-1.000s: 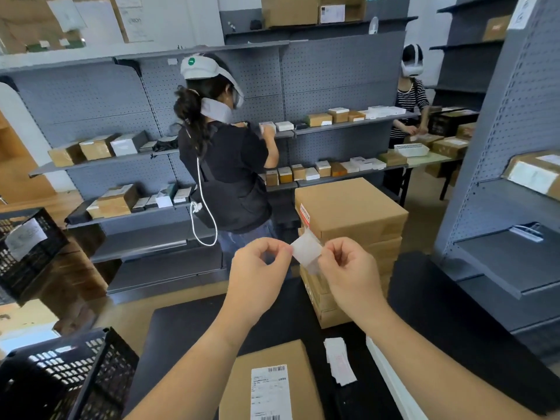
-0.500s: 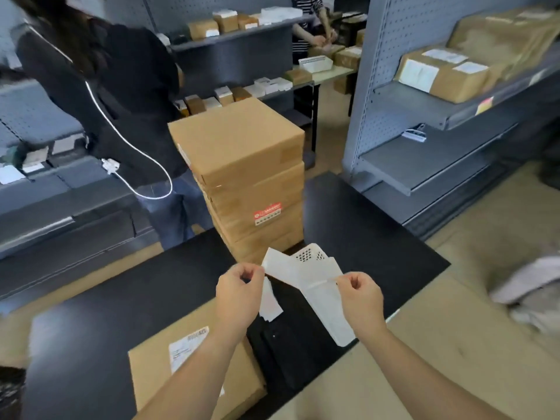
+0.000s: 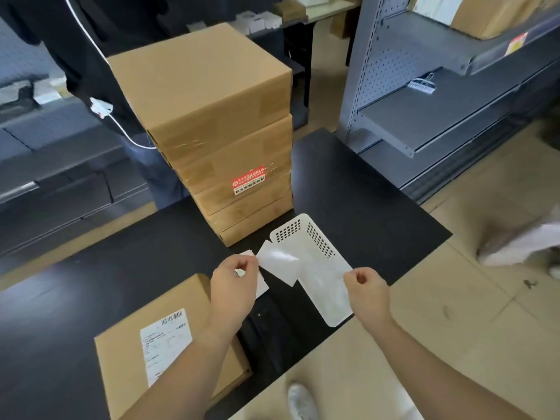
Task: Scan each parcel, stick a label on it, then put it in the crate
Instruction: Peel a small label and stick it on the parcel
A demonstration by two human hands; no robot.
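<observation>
Low grey shelving (image 3: pixel 60 183) runs along the far left, and a person in black (image 3: pixel 100 56) stands before it with a white cable (image 3: pixel 121 125) hanging down their side. In front lies a black table (image 3: pixel 60 313) that fills the left and middle of the view. On its near left part a flat cardboard parcel (image 3: pixel 127 374) lies face up, with a printed shipping slip (image 3: pixel 165 344) stuck on its top; the left forearm crosses over its right edge. The left hand (image 3: pixel 233 286) hovers just right of the parcel, thumb and forefinger pinched on the corner of a white label (image 3: pixel 277 262), which hangs in the air above the table. Below the hand a dark flat object (image 3: pixel 266 334) lies on the table; what it is cannot be told. Behind the hands a stack of cardboard boxes (image 3: pixel 206 95) stands near the table's far edge, hiding part of the person, with a red sticker (image 3: pixel 248 184) on one box's side. Just right of the stack a white perforated tray (image 3: pixel 318 247) rests at a slant. The right hand (image 3: pixel 366 289) is at the tray's near right edge, fingers curled; whether it has hold of anything cannot be told. Further right, beige floor tiles (image 3: pixel 454 313) meet grey pegboard shelving (image 3: pixel 394 71), whose upper shelf bears a cardboard box (image 3: pixel 491 13). A white shoe (image 3: pixel 300 401) shows on the floor below the table's near edge.
</observation>
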